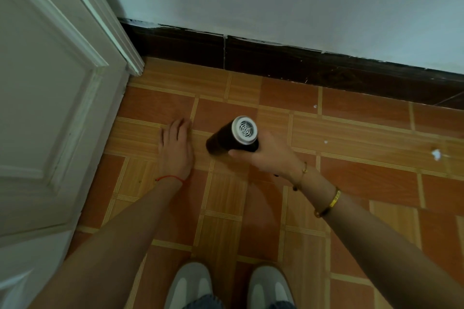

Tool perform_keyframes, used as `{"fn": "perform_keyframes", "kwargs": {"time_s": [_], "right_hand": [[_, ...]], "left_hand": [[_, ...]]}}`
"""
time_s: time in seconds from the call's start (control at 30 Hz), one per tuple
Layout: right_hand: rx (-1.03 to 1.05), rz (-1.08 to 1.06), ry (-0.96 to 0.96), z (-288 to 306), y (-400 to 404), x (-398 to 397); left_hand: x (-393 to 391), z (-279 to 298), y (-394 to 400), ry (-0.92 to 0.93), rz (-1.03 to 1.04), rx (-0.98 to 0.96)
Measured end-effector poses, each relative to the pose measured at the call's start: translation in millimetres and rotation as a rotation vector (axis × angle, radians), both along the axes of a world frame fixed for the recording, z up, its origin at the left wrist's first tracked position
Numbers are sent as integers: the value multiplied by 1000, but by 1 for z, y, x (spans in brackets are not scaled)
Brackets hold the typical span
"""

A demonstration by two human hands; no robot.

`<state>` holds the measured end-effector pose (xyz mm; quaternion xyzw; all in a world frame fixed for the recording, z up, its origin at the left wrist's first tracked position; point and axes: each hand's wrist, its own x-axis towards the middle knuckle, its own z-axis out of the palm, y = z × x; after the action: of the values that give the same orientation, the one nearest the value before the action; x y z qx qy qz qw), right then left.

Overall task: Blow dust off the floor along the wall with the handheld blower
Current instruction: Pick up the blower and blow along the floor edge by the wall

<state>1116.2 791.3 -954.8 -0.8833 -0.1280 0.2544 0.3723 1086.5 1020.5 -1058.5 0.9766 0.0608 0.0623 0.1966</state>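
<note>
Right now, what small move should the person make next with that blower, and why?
Probably swing the blower in the right hand rightward along the baseboard: its nozzle seems to point down-left, while white specks lie on the floor to the right.

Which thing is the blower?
Start at the white door on the left and follow the orange floor right, past the flat left hand. The right hand holds the blower, a dark tube with a round white grille.

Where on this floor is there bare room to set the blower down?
Bare tiles run between the right hand holding the blower and the dark baseboard, and between the forearms above the shoes. Right of the hand, white debris bits dot the floor. The left hand lies flat beside the door.
</note>
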Motion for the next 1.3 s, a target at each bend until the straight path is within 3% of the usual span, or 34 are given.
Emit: {"fn": "perform_keyframes", "kwargs": {"time_s": [0.2, 0.43, 0.67, 0.77, 0.93, 1.3], "right_hand": [[-27, 130, -55, 5, 11, -27], [-212, -160, -233, 8, -15, -30], [-209, 39, -23, 27, -51, -50], [-220, -79, -142, 23, -63, -63], [-224, -46, -52, 24, -74, -80], [-272, -262, -169, 6, -90, -87]], "left_hand": [[-13, 4, 7, -10, -5, -37], [-28, 11, 2, -9, -75, 11], [-34, 15, -5, 72, -155, 92], [-32, 17, -15, 94, -161, 97], [-26, 19, -41, 107, -172, 78], [-11, 15, -94, 99, -247, 46]]}}
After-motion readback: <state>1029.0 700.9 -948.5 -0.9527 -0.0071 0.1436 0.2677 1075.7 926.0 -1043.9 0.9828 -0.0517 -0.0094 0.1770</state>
